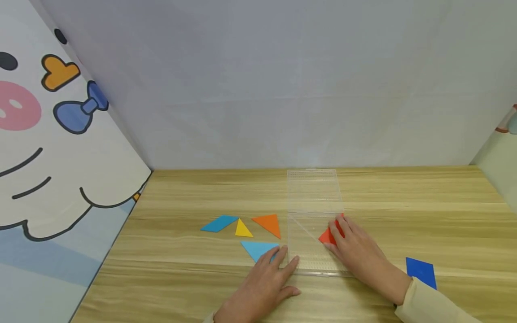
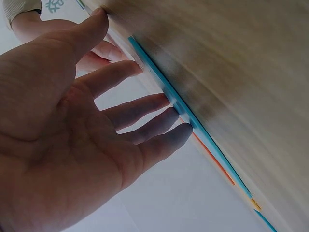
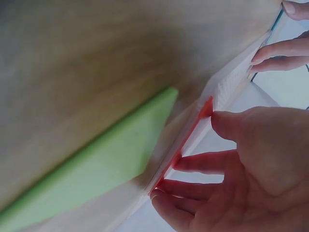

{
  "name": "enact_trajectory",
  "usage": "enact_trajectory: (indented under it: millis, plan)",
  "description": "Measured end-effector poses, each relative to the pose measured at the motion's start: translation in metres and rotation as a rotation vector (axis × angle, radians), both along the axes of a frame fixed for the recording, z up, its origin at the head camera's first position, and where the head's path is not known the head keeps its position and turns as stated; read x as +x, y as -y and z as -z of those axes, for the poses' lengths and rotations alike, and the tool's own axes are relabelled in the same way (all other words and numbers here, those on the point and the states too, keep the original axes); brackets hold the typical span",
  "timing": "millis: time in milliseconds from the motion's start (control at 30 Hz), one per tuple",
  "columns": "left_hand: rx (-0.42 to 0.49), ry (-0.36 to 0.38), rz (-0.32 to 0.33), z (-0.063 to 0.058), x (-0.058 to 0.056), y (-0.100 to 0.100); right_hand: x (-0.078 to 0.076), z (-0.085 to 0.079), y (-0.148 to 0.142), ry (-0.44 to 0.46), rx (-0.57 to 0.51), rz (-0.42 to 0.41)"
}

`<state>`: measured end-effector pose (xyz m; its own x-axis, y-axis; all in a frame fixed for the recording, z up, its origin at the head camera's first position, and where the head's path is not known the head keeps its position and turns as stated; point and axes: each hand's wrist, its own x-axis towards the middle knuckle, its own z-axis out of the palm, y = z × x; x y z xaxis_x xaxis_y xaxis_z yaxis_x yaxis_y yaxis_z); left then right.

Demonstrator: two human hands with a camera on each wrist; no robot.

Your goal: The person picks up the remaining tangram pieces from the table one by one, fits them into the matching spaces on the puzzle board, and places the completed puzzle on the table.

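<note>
A clear, shallow plastic case (image 1: 311, 260) lies unfolded on the table, with a diagonal line across its near half. My right hand (image 1: 359, 251) holds a flat red triangle (image 1: 325, 236) over that half, thumb at one end and fingers at the other in the right wrist view; the hand covers much of it. My left hand (image 1: 264, 282) has its fingers spread and loosely bent. Its fingertips touch the light blue triangle (image 1: 256, 249), and its index finger reaches the case's near left corner. A green flat piece (image 3: 106, 159) shows close up beside the right hand.
Left of the case lie an orange triangle (image 1: 269, 223), a yellow triangle (image 1: 243, 228) and a blue parallelogram (image 1: 220, 223). A dark blue four-sided piece (image 1: 421, 270) lies by the right sleeve. A pale cloth wall (image 1: 299, 89) stands along the far edge of the wooden table (image 1: 424, 202).
</note>
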<state>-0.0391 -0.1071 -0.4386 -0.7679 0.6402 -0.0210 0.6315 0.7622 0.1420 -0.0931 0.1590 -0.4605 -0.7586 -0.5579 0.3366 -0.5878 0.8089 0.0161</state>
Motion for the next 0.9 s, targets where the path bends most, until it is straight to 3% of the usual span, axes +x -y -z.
enact_trajectory:
  millis: [167,400,900]
  plan:
    - [0.002,0.001,0.003,-0.0004,0.0001,0.0002,0.0022,0.0000,0.0013,0.042,-0.007,0.021]
    - [-0.001,-0.013,0.007,-0.0003,0.0004,0.0008,0.0035,0.0012,0.0019,0.013,0.017,0.014]
    - [0.002,-0.038,0.017,0.0015,0.0004,0.0013,0.0083,-0.0058,-0.0013,0.134,0.027,0.063]
